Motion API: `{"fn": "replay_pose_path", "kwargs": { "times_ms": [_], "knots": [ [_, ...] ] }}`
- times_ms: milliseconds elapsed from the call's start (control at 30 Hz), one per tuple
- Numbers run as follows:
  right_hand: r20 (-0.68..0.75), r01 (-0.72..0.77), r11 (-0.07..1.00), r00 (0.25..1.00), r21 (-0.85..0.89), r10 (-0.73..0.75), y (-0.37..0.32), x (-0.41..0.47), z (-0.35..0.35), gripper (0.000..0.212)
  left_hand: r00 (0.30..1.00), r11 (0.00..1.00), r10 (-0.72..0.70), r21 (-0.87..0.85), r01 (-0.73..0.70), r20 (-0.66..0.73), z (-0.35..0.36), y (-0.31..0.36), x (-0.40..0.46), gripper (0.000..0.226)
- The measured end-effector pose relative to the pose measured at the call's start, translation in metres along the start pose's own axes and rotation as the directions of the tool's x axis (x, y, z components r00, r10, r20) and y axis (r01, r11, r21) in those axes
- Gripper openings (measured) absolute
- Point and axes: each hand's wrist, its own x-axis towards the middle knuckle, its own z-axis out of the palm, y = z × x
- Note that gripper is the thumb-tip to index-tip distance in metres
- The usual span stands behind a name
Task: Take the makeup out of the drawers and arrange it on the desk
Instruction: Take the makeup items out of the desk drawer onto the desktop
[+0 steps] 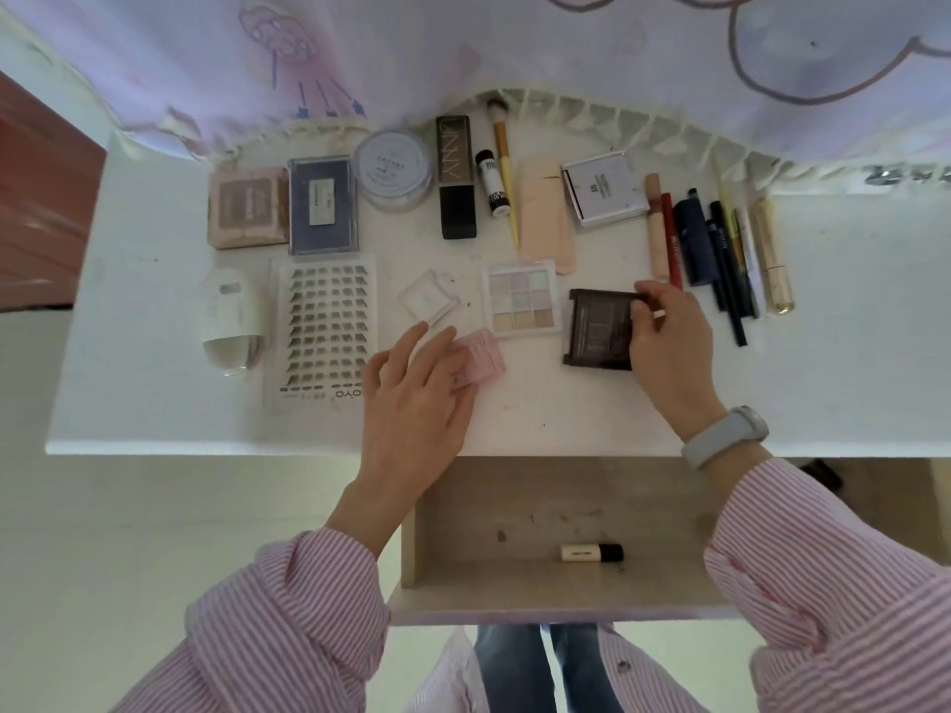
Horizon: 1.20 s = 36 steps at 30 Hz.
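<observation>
Makeup lies in rows on the white desk (154, 403). My right hand (669, 347) grips the right side of a dark brown compact (599, 329) that lies on the desk. My left hand (417, 398) rests with straight fingers on a small pink case (481, 355). Between my hands sits a pastel eyeshadow palette (521, 299), with a clear square case (428, 299) to its left. Below the desk edge, the open drawer (463, 506) holds one cream tube with a black cap (592, 552).
The back row has a pink box (247, 205), a navy palette (323, 205), a round jar (393, 167), a black bottle (455, 177), a brush (504, 172) and a white compact (604, 187). Pencils and lipsticks (720, 249) lie at right. A lash sheet (321, 331) and a white bottle (231, 321) are at left. A curtain (463, 43) hangs behind.
</observation>
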Motion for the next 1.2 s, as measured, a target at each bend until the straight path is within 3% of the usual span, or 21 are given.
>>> {"fn": "replay_pose_path", "kwargs": {
  "times_ms": [167, 267, 467, 600, 767, 833, 900, 967, 1067, 1200],
  "knots": [
    [-0.011, 0.016, 0.998, 1.000, -0.066, -0.017, -0.003, -0.001, 0.004, 0.036, 0.996, 0.995, -0.086, 0.061, 0.085, 0.011, -0.002, 0.006, 0.006, 0.027],
    [0.021, 0.154, 0.976, 0.988, -0.156, -0.153, -0.005, -0.009, 0.006, 0.037, 0.978, 0.977, -0.207, 0.058, 0.205, 0.029, -0.002, 0.011, 0.009, 0.033],
    [0.235, 0.409, 0.839, 0.909, -0.360, -0.343, -0.005, -0.025, 0.019, 0.046, 0.965, 0.963, -0.263, 0.070, 0.261, 0.021, 0.004, 0.013, 0.023, 0.035],
    [0.266, 0.408, 0.864, 0.903, -0.294, -0.336, -0.006, -0.021, 0.021, 0.047, 0.951, 0.946, -0.307, 0.111, 0.303, 0.021, 0.006, 0.015, 0.025, 0.039],
    [0.134, 0.481, 0.867, 0.875, -0.127, -0.466, 0.003, -0.057, -0.002, 0.035, 0.987, 0.985, -0.135, -0.116, 0.125, -0.083, 0.004, 0.049, -0.011, 0.034],
    [0.162, 0.509, 0.857, 0.855, -0.087, -0.492, 0.021, -0.087, -0.015, 0.032, 0.999, 0.973, -0.024, -0.232, 0.018, -0.026, 0.009, 0.071, -0.041, 0.030],
    [0.239, 0.471, 0.878, 0.865, -0.085, -0.441, 0.050, -0.116, -0.029, 0.030, 0.991, 0.948, 0.044, -0.319, -0.002, 0.124, 0.021, 0.091, -0.072, 0.030],
    [0.342, 0.375, 0.915, 0.888, -0.148, -0.308, 0.084, -0.136, -0.041, 0.031, 0.938, 0.925, 0.043, -0.368, 0.092, 0.343, 0.035, 0.110, -0.092, 0.035],
    [0.468, 0.190, 0.930, 0.884, -0.315, -0.022, 0.134, -0.147, -0.059, 0.029, 0.761, 0.914, -0.055, -0.274, 0.299, 0.647, 0.067, 0.129, -0.105, 0.035],
    [0.532, 0.073, 0.882, 0.820, -0.465, 0.212, 0.180, -0.131, -0.074, 0.034, 0.511, 0.936, -0.126, -0.068, 0.345, 0.850, 0.103, 0.141, -0.095, 0.046]
  ]
}}
